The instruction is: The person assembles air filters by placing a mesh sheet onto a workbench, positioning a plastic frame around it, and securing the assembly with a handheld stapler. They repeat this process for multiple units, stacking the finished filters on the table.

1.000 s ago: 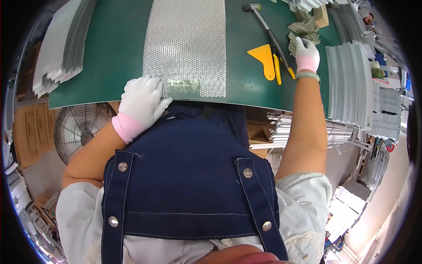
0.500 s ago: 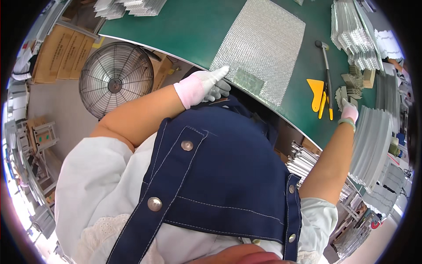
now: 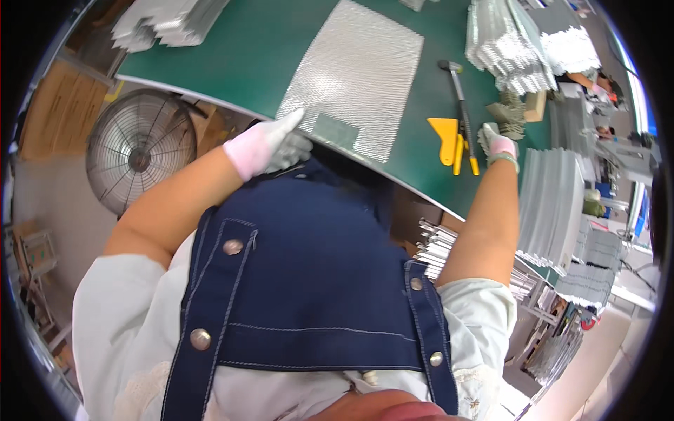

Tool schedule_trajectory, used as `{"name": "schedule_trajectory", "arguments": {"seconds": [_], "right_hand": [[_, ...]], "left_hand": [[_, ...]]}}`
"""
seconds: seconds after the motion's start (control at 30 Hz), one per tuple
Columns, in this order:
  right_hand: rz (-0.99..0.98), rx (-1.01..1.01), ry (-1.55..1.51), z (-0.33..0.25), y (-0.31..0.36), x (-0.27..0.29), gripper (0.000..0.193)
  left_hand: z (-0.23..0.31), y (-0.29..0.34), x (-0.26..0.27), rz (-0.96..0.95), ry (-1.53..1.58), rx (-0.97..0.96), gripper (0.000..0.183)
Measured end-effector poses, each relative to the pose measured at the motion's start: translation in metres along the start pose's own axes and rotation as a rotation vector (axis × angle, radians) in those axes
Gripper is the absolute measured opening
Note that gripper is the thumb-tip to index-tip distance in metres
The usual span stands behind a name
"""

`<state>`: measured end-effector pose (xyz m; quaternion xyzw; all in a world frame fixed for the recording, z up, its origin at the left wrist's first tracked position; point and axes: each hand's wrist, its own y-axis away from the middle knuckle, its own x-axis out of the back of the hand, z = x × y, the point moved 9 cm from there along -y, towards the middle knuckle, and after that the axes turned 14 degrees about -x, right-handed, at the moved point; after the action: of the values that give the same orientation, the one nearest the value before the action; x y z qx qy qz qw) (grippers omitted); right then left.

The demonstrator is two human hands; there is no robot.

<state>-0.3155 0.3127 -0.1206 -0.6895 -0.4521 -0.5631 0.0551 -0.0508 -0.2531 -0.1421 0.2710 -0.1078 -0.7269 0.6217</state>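
Note:
A silvery honeycomb-textured sheet (image 3: 358,67) lies flat on the green tabletop. A darker grey-green rectangle (image 3: 335,131) shows at its near edge; whether it is a separate piece or a gap, I cannot tell. My left hand (image 3: 267,146), in a white glove with a pink cuff, is at the table edge by the sheet's near left corner. Its thumb is stretched out and its fingers sit lower, apart from the thumb. My right hand (image 3: 500,142), gloved alike, is closed on small grey-green strips (image 3: 483,135) at the right, beside a pile of similar strips (image 3: 508,116).
Between the sheet and my right hand lie a yellow scraper (image 3: 444,137), yellow-handled tools and a black-handled hammer (image 3: 456,84). Stacked silvery panels (image 3: 495,45) stand far right, more panels (image 3: 551,203) nearer, others (image 3: 168,21) far left. A floor fan (image 3: 140,160) is left of the table (image 3: 239,70).
The whole view has shifted, so the table and both hands appear further left. My left hand stays at the sheet's near corner, and my right hand remains at the small strips.

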Motion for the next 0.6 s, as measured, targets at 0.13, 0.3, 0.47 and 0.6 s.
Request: {"name": "schedule_trajectory", "arguments": {"seconds": [0.13, 0.3, 0.47, 0.6], "right_hand": [[0.509, 0.308, 0.18, -0.008, 0.035, 0.039, 0.045], [0.349, 0.894, -0.185, -0.062, 0.293, -0.01, 0.034], [-0.592, 0.711, -0.254, -0.02, 0.434, -0.148, 0.032], [-1.054, 0.337, -0.516, 0.007, 0.439, -0.213, 0.036]], "left_hand": [[-0.01, -0.015, -0.015, -0.041, 0.154, 0.06, 0.082], [-0.009, 0.008, -0.01, -0.003, 0.114, 0.015, 0.079], [-0.02, 0.021, -0.007, -0.01, 0.125, 0.104, 0.076], [-0.016, 0.005, -0.005, 0.01, 0.299, -0.052, 0.059]]}}
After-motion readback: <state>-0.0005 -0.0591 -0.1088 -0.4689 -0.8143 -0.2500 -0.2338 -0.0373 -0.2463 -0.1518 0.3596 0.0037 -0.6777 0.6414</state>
